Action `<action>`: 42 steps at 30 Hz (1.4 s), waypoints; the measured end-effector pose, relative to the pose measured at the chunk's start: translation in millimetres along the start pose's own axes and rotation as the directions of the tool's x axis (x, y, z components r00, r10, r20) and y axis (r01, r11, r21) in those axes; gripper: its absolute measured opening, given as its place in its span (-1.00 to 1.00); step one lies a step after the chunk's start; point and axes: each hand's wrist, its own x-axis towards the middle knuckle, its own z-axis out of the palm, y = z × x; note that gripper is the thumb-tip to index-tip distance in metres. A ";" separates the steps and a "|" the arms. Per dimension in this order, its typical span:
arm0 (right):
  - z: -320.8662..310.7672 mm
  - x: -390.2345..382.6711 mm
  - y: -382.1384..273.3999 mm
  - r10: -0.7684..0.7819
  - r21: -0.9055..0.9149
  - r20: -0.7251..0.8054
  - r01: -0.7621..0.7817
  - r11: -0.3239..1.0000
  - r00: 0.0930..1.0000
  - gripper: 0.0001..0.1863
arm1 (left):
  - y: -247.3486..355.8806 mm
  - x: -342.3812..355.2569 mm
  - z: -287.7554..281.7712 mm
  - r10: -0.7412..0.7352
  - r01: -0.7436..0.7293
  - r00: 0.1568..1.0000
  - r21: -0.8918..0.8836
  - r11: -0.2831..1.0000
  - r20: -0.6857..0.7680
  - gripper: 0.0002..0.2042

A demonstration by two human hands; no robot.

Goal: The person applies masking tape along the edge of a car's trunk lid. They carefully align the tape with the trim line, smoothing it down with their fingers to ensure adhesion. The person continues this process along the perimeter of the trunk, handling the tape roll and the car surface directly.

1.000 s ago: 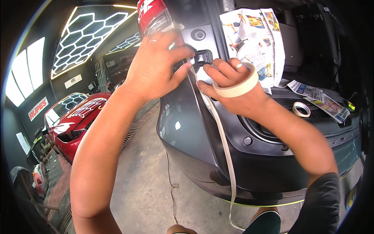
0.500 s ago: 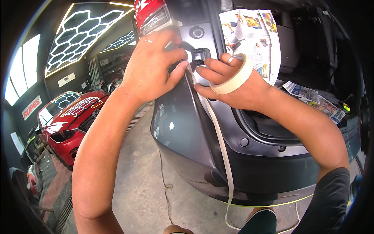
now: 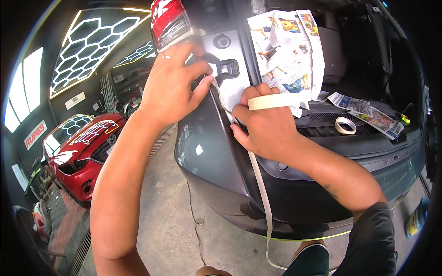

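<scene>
— Beige masking tape (image 3: 262, 184) is what I work with now. A half second ago my right hand (image 3: 269, 126) was higher, close to the black latch (image 3: 226, 69); now it has moved lower along the edge of the grey car body (image 3: 216, 156). I think this means the top part of the strip is already stuck down and the next part of the edge is in work.

— And the hands, how are they standing?

— My left hand (image 3: 172, 87) comes from the near left, arm stretched far forward. Its fingers are bent and the thumb presses the tape end on the panel beside the latch, just under the red tail light (image 3: 168, 20). It grasps nothing, it only pushes. My right hand lies flat on the edge, fingers curled over it, holding the strip against the metal. The tape roll (image 3: 274, 101) sits around these fingers like a ring.

— Where does the strip go?

— From the left thumb it runs under the right hand, then hangs free down to the concrete floor (image 3: 175, 230). Farther right, a second roll (image 3: 344, 125) lies in the open trunk, near the newspaper (image 3: 285, 50).
</scene>
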 end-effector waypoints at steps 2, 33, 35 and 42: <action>2.0 -2.1 -2.8 0.077 0.054 0.039 -0.079 0.995 0.996 -0.77 | 1.3 0.5 -1.2 -0.015 0.015 1.000 0.000 1.000 0.021 -0.84; 3.4 -25.2 -14.2 0.033 0.099 -0.127 -0.020 0.995 0.991 -0.92 | 32.1 8.5 -12.8 0.142 -0.130 0.947 -0.058 0.990 0.289 -0.76; 9.0 -28.6 -12.7 -0.001 0.073 -0.130 0.011 0.997 0.991 -0.92 | 33.9 6.7 -12.1 0.137 -0.131 0.941 -0.038 0.991 0.310 -0.76; 19.2 -33.2 -10.1 0.006 0.098 -0.102 0.004 0.995 0.995 -0.91 | 37.3 9.1 -9.1 0.136 -0.134 0.923 -0.029 0.990 0.359 -0.74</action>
